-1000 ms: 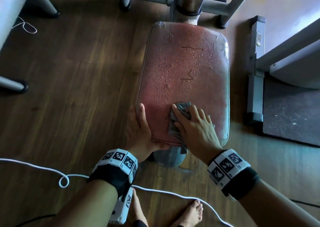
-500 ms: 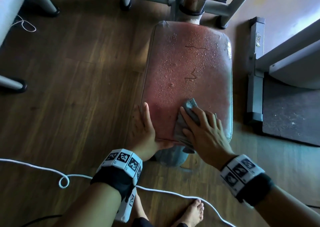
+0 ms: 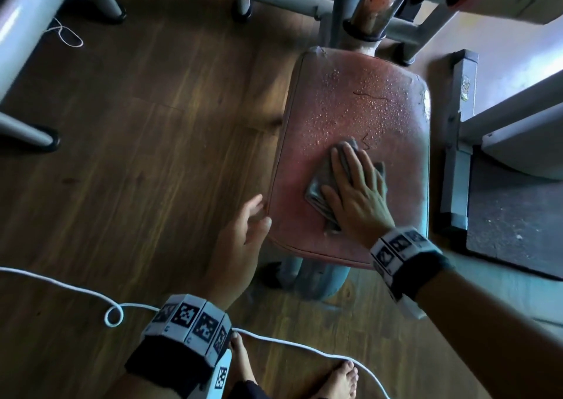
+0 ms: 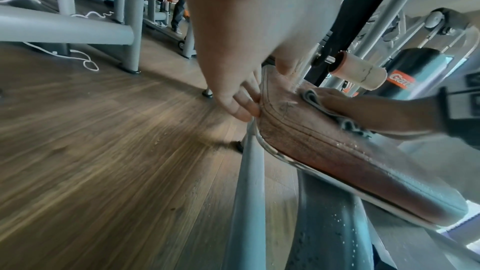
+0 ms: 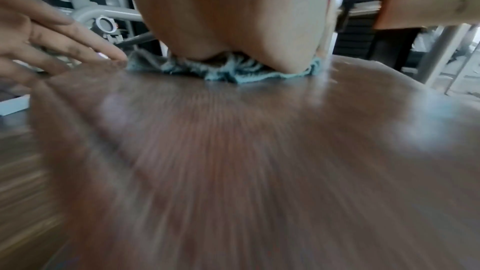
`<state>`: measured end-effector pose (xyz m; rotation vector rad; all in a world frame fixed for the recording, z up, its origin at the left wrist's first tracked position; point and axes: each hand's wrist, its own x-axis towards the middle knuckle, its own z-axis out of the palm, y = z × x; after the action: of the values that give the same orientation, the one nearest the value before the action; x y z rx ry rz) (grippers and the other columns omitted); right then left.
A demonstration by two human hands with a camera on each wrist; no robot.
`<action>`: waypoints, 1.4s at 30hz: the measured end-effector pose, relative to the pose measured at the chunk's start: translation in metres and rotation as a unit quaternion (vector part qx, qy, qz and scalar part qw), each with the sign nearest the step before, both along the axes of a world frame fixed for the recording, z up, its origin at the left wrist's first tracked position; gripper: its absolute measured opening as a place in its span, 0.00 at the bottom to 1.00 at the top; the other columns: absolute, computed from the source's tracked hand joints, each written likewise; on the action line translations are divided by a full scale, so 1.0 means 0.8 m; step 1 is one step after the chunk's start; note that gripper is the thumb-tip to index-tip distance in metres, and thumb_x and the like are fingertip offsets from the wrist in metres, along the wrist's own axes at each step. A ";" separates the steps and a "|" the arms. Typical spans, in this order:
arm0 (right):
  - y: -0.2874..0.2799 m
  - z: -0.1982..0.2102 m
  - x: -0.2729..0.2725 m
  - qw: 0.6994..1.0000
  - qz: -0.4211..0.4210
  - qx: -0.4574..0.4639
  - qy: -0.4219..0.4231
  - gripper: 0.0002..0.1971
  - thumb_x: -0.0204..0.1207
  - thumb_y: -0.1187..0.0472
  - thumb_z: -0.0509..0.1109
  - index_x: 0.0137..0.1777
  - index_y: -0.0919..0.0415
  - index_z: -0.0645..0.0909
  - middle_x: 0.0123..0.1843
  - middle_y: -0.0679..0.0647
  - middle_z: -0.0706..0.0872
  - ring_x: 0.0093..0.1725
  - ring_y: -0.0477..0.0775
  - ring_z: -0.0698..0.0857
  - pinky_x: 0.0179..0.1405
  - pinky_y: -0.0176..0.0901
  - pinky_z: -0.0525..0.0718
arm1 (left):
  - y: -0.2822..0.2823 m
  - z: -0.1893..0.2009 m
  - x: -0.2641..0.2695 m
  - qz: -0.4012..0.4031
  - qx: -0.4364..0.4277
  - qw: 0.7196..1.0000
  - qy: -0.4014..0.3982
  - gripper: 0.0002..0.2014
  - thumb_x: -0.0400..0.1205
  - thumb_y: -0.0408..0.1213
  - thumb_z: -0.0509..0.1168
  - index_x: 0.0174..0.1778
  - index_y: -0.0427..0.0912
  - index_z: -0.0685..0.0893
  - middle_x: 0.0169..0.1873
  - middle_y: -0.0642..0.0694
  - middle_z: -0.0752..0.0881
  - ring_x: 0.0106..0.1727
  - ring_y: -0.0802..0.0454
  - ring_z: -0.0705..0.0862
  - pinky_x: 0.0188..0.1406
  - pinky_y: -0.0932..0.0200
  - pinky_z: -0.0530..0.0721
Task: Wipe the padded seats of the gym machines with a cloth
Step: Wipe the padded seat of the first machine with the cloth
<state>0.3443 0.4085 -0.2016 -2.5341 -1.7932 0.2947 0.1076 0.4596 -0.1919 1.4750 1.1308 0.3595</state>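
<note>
A worn red padded seat (image 3: 350, 115) stands on a grey machine post, its far half beaded with water drops. My right hand (image 3: 355, 182) lies flat with straight fingers on a folded grey cloth (image 3: 316, 194), pressing it onto the middle of the seat. The right wrist view shows the cloth (image 5: 228, 71) bunched under my palm on the blurred seat (image 5: 259, 151). My left hand (image 3: 246, 225) sits at the seat's near left edge, fingers straight. In the left wrist view its fingertips (image 4: 244, 108) touch the side of the seat (image 4: 324, 143).
A wooden floor (image 3: 137, 154) surrounds the seat. Grey machine frames (image 3: 36, 17) stand at the left and back. A grey base rail (image 3: 457, 142) and dark mat (image 3: 511, 215) lie to the right. A white cord (image 3: 91, 295) runs across the floor by my bare feet (image 3: 338, 380).
My right hand slid the cloth away from me, from the seat's near edge to its middle. My left hand let go of the seat's near corner and drew back to the left edge.
</note>
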 end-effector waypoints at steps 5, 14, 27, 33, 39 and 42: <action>0.060 0.001 -0.034 0.997 0.065 -0.009 0.033 0.35 0.82 0.39 0.47 0.86 0.53 0.52 0.87 0.52 0.53 0.85 0.61 0.52 0.82 0.59 0.53 | 0.006 0.005 0.003 0.071 -0.068 0.995 -0.006 0.27 0.84 0.58 0.52 0.79 0.53 0.69 0.67 0.53 0.80 0.66 0.59 0.80 0.70 0.49 0.78; -0.030 0.017 -0.054 0.968 0.241 -0.069 0.002 0.35 0.85 0.39 0.50 0.86 0.54 0.48 0.88 0.51 0.46 0.86 0.59 0.42 0.84 0.60 0.53 | 0.000 0.003 0.011 0.142 -0.111 0.984 -0.011 0.38 0.73 0.76 0.48 0.74 0.59 0.74 0.70 0.53 0.80 0.70 0.55 0.78 0.73 0.43 0.76; 0.000 0.015 -0.013 0.974 0.215 -0.071 0.006 0.33 0.85 0.39 0.49 0.86 0.50 0.48 0.88 0.53 0.44 0.86 0.60 0.43 0.84 0.59 0.50 | 0.016 -0.016 0.017 0.080 -0.055 0.995 0.019 0.18 0.82 0.51 0.60 0.67 0.56 0.82 0.57 0.64 0.84 0.62 0.62 0.82 0.64 0.42 0.82; 0.090 0.008 0.037 0.958 0.274 -0.067 -0.047 0.33 0.85 0.37 0.47 0.86 0.47 0.44 0.88 0.52 0.43 0.86 0.59 0.43 0.84 0.57 0.49 | 0.024 -0.019 0.016 0.019 0.028 0.998 0.049 0.25 0.73 0.42 0.77 0.65 0.57 0.80 0.57 0.59 0.84 0.59 0.60 0.83 0.61 0.50 0.83; 0.174 0.004 0.088 0.970 0.228 -0.056 -0.059 0.32 0.84 0.37 0.43 0.86 0.44 0.45 0.88 0.51 0.45 0.86 0.59 0.44 0.84 0.57 0.47 | 0.025 -0.027 0.025 0.027 0.091 0.991 0.099 0.29 0.65 0.41 0.82 0.60 0.56 0.80 0.54 0.58 0.84 0.57 0.56 0.83 0.56 0.48 0.84; 0.218 0.003 0.110 0.983 0.168 -0.053 -0.051 0.35 0.80 0.33 0.38 0.86 0.44 0.47 0.87 0.51 0.47 0.86 0.61 0.46 0.83 0.60 0.45 | 0.025 -0.024 0.025 0.025 0.124 0.985 0.116 0.26 0.65 0.42 0.82 0.58 0.53 0.82 0.53 0.57 0.85 0.55 0.56 0.84 0.52 0.50 0.84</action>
<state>0.4324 0.5832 -0.1992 -2.3383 -2.3048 0.2786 0.1274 0.4794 -0.2110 1.7437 1.3483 0.3803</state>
